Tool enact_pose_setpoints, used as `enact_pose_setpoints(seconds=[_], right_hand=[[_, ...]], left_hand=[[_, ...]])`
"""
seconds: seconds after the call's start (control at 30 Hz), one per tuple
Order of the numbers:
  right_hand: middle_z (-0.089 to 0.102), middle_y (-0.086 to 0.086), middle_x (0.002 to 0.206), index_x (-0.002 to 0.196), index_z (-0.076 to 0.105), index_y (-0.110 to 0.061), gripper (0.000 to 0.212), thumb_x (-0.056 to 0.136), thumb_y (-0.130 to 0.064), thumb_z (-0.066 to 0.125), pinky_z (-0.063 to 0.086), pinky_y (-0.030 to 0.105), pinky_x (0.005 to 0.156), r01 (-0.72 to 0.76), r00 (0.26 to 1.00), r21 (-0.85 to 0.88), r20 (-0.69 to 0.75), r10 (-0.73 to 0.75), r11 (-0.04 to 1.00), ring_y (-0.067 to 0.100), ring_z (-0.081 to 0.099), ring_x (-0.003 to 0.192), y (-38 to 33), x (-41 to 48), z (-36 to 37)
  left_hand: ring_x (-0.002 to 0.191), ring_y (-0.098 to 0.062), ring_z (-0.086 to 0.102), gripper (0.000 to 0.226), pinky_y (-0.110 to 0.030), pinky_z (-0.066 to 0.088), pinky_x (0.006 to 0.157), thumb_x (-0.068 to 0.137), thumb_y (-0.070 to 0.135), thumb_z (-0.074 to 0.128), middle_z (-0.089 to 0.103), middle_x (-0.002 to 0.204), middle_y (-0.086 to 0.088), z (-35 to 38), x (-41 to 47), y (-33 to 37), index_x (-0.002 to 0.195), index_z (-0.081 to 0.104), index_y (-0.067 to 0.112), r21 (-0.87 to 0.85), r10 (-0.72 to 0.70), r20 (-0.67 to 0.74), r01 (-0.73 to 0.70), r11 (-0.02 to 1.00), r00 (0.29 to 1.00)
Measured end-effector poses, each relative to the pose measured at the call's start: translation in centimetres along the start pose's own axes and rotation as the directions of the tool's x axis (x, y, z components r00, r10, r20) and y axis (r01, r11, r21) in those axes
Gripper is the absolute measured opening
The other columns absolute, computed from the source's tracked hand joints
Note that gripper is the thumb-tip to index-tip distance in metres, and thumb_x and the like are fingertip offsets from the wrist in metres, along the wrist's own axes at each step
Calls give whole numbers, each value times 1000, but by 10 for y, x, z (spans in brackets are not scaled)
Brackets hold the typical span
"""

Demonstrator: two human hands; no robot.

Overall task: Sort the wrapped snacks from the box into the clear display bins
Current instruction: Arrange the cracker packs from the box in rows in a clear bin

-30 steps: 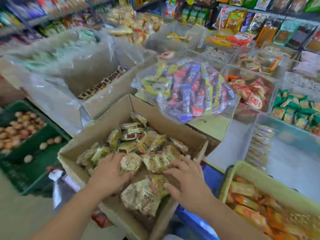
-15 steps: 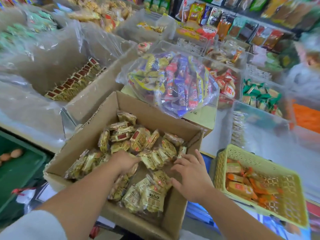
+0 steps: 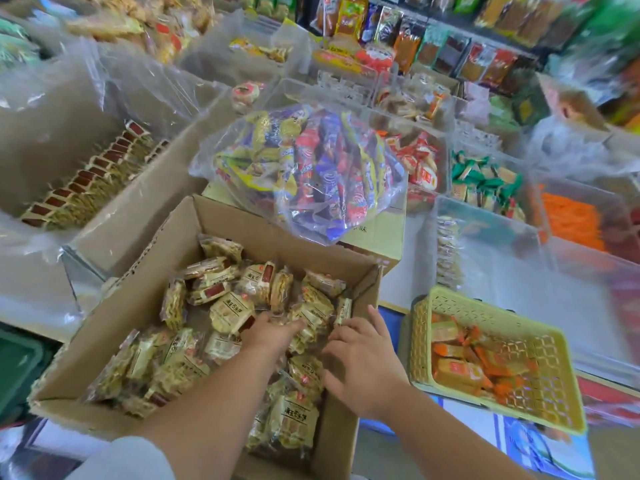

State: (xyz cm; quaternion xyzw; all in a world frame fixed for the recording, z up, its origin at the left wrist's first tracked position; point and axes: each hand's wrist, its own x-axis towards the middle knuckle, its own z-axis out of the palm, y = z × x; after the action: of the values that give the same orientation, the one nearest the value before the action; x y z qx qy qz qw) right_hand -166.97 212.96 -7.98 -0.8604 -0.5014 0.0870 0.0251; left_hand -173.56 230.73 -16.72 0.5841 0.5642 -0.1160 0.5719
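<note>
An open cardboard box [image 3: 138, 282] in front of me holds several beige wrapped snacks [image 3: 232, 310] in a loose pile. My left hand [image 3: 273, 332] reaches into the middle of the pile, its fingertips buried among the packs, so its grip is hidden. My right hand [image 3: 360, 355] lies beside it near the box's right wall, fingers spread and touching the packs. A large clear bin [image 3: 502, 258] to the right holds one row of similar packs along its left wall. Smaller clear bins with red packs [image 3: 419, 168] and green packs [image 3: 485, 181] stand behind it.
A clear bag of colourful snack bars [image 3: 311, 174] sits on a carton just behind the box. A yellow mesh basket [image 3: 540, 327] with orange packs stands at the right. A plastic-lined box with rows of red-topped packs [image 3: 86, 188] is at the left, and a green crate [image 3: 17, 368] lower left.
Both hands have slid forward and closer together over the pile, toward the box's right side. My view has moved nearer and to the right.
</note>
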Motion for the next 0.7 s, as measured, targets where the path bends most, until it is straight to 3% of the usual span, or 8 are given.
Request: enact_pose_setpoints(seconds=[0.13,0.33,0.43,0.5,0.57,0.7], right_hand=[[62,-23,98,94,74,-39,33,82,-59,51,-7,47,124,-8,1000,19,-13,8,1000,13,51,116,1,0,3],[63,-22,97,93,74,-39,33,81,-60,51,-10,46,123,-11,1000,4,-13,11,1000,13,51,116,1,0,2],[63,-22,99,94,74,-39,34,80,-59,51,-14,44,122,-4,1000,-2,-6,4,1000,13,50,117,0,0,-1],[63,-21,99,93,74,-37,33,80,-58,51,-15,44,122,1,1000,-3,-3,-1,1000,13,50,116,0,0,-2],[63,-21,99,91,74,-36,33,80,-58,51,-15,44,122,4,1000,-7,-2,-4,1000,13,50,115,0,-1,-2],[63,-19,99,94,74,-36,37,81,-59,48,-12,47,122,5,1000,-28,22,-5,1000,15,49,118,1,-1,-2]], left_hand=[[130,-42,54,103,-59,52,101,66,71,80,50,151,-10,8,6,6,151,44,25,73,7,-49,-3,997,999],[128,-43,54,93,-58,55,95,78,43,81,48,152,-14,10,12,15,155,35,18,35,-45,7,45,998,999],[121,-38,59,78,-52,55,97,82,39,80,57,141,-15,4,11,18,145,47,9,136,-44,92,31,990,995],[119,-34,60,70,-48,52,103,83,43,77,61,136,-14,1,13,17,140,54,8,259,-17,140,-20,966,990],[119,-32,60,76,-45,53,100,83,51,74,59,139,-13,1,11,18,144,51,11,349,3,166,-62,935,986],[112,-28,62,96,-35,52,77,72,68,79,55,146,-9,11,2,19,149,47,20,440,64,158,-128,889,985]])
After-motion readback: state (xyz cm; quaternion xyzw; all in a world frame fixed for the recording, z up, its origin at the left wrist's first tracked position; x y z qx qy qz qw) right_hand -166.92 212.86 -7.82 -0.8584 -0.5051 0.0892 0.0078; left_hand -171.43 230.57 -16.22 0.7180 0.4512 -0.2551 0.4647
